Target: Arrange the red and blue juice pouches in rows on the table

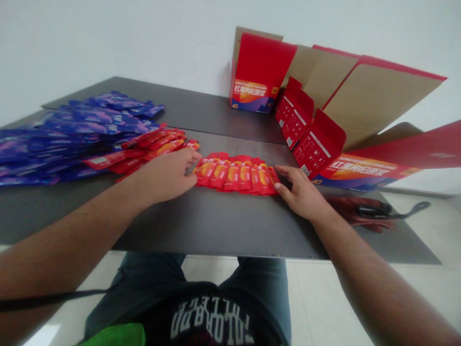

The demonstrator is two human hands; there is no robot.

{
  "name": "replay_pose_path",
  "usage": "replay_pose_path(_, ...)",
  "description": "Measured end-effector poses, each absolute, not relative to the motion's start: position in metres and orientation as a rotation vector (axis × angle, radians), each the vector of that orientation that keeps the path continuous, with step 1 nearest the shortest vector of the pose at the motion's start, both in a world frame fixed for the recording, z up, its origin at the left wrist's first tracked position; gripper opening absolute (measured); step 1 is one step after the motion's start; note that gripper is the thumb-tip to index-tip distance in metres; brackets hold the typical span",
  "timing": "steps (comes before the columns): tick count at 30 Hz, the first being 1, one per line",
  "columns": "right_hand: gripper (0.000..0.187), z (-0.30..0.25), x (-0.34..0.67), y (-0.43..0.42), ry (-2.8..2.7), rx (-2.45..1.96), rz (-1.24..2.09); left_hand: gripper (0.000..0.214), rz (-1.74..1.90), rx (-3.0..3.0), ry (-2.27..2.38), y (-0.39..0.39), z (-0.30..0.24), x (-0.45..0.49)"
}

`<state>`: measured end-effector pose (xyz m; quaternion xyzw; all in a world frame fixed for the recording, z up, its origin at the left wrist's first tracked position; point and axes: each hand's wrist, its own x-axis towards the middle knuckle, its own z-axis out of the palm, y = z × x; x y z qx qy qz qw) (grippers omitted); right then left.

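Bracketing a fanned row of red sachets (237,175), the left grip (169,175) and the right grip (302,192) lie open and flat, fingertips touching the row's two ends and clasping nothing. The row sits mid-way across the dark grey desk (216,226), with a bare strip between it and the near edge. To its left, loose red sachets (151,146) run into a wide heap of blue sachets (72,134). Open red cartons (259,77) crowd the back and right side. Black scissors (392,210) lie near the right edge. A white wall stands behind, pale floor below.
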<state>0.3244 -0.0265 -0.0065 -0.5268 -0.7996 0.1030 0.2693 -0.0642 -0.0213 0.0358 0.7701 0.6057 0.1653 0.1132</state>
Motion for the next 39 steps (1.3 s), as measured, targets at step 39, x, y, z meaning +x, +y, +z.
replay_pose_path(39, 0.055, -0.006, 0.326, -0.027, -2.186, -1.393, 0.266, 0.031, 0.305, 2.249, 2.203, -0.067, 0.051, -0.08)
